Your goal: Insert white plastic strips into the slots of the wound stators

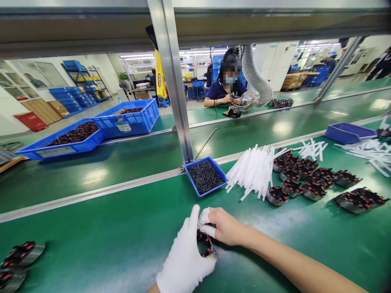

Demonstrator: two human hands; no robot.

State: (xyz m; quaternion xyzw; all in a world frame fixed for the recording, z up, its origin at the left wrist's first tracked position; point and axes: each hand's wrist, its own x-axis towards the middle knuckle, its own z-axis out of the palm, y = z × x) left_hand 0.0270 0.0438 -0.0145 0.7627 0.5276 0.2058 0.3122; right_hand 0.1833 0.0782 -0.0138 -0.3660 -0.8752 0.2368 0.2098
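My left hand [187,256], in a white glove, is wrapped round a motor stator [209,243] with orange copper windings and black insulation, low over the green bench. White finger covers sit on the fingertips of my right hand [226,226]. Its thumb and fingers are pinched together at the far rim of that stator; whatever they grip is hidden. Just beyond both hands stands a small blue bin [198,194] full of short black pieces. To its right lies a fanned pile of white strips [252,171].
Several stators [314,190] stand grouped on the right, and others [23,254] sit at the left edge. A purple-blue bin [351,133] is at back right. Large blue crates [125,122] rest beyond a metal post [175,81]. A masked person works across the bench.
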